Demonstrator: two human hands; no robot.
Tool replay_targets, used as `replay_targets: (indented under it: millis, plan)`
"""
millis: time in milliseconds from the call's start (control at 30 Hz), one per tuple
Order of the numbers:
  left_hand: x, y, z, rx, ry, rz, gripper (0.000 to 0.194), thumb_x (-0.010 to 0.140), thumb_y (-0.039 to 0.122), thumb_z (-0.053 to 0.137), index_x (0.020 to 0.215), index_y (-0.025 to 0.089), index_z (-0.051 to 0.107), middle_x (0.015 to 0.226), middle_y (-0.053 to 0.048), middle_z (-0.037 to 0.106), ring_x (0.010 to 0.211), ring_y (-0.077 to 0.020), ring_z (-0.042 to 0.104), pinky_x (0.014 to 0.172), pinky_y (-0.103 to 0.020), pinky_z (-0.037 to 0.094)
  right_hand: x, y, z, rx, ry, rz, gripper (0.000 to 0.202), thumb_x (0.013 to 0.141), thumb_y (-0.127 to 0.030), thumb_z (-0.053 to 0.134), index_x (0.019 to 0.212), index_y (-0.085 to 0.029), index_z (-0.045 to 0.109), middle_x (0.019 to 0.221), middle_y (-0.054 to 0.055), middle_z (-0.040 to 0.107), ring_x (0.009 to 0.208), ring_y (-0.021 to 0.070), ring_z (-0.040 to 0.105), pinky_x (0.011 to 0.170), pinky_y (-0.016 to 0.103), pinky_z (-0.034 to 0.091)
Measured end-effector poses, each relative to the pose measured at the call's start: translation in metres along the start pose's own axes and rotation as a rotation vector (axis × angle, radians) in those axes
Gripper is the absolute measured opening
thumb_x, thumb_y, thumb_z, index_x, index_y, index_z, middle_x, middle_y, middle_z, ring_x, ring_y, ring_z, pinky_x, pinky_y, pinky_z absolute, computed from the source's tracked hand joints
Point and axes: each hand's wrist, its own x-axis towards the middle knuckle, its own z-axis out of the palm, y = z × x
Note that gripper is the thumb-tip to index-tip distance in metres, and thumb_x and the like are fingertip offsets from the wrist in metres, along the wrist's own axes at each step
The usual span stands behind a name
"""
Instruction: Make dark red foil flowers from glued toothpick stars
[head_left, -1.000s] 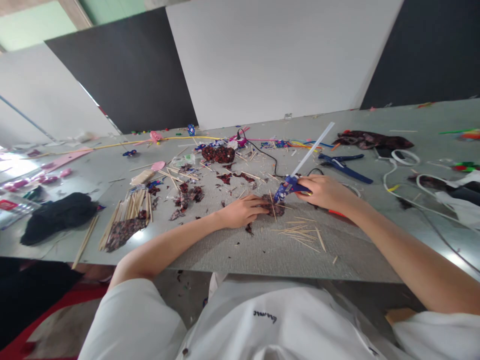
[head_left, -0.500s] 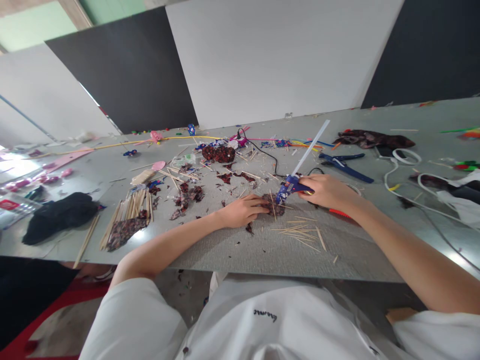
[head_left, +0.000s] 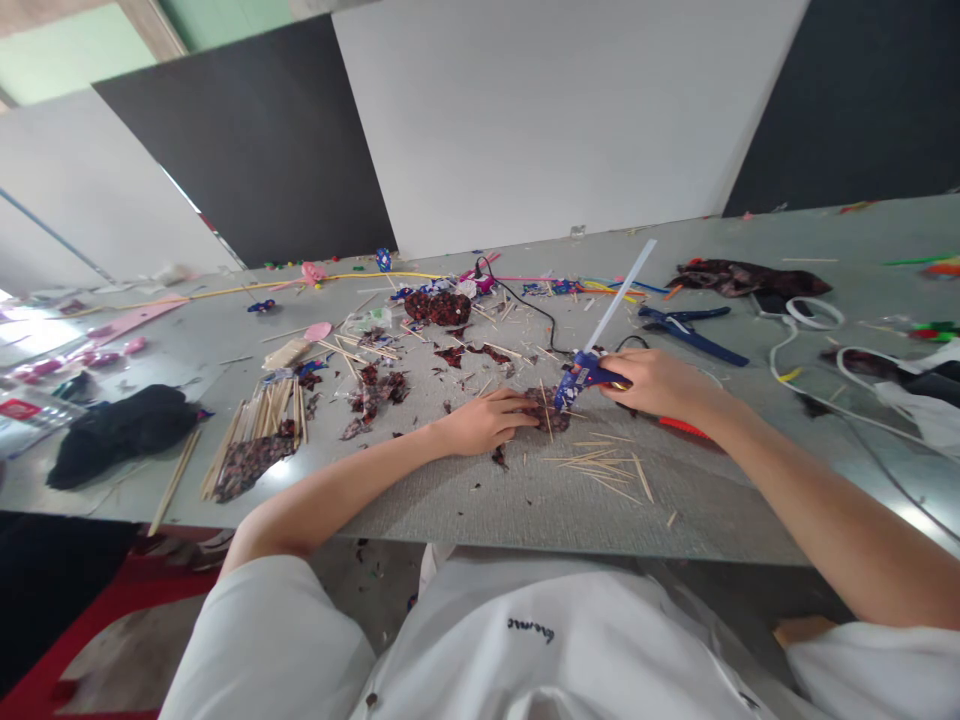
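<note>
My right hand [head_left: 649, 383] is closed around a blue patterned glue gun [head_left: 581, 376], with a long translucent glue stick [head_left: 621, 295] standing out of its back. The gun's nozzle end points down at a small piece of brown mottled fabric [head_left: 546, 412], with thin wooden sticks lying on it. Whether the nozzle touches it, I cannot tell. My left hand [head_left: 484, 420] lies low on the table, its fingertips holding the left edge of the fabric piece. Close in front of my right forearm, several loose wooden sticks [head_left: 600, 462] lie in a small heap.
Blue-handled pliers [head_left: 697, 335] and a white cable [head_left: 776, 350] lie to the right. On the left are a bundle of sticks in a bag [head_left: 259, 440] and a black cloth [head_left: 124, 430]. Brown scraps [head_left: 375, 390] and a dark red-brown lump [head_left: 437, 308] lie farther back.
The glue gun in my right hand has shifted very slightly to the right. My left hand stays where it was on the fabric piece.
</note>
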Motion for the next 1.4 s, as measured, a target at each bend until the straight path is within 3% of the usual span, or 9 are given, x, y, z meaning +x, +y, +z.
replay_targets:
  millis: [867, 1400]
  plan:
    - [0.0, -0.001, 0.001, -0.005, 0.013, 0.005, 0.041, 0.102, 0.012, 0.049, 0.137, 0.023, 0.069, 0.149, -0.011, 0.064, 0.139, -0.0245, 0.055, 0.122, -0.046, 0.047, -0.001, -0.001, -0.013, 0.071, -0.1, 0.031, 0.022, 0.094, -0.029, 0.056, 0.098, -0.024, 0.077, 0.092, 0.005, 0.08, 0.078, 0.0225, 0.072, 0.072, 0.032, 0.05]
    - [0.001, 0.002, -0.002, -0.008, -0.01, -0.011, 0.041, 0.104, 0.014, 0.047, 0.138, 0.022, 0.068, 0.151, -0.01, 0.062, 0.14, -0.0245, 0.054, 0.124, -0.046, 0.045, 0.0, -0.002, -0.02, 0.133, -0.18, 0.082, 0.021, 0.091, -0.029, 0.055, 0.093, -0.024, 0.076, 0.091, 0.006, 0.079, 0.077, 0.0223, 0.069, 0.071, 0.032, 0.045]
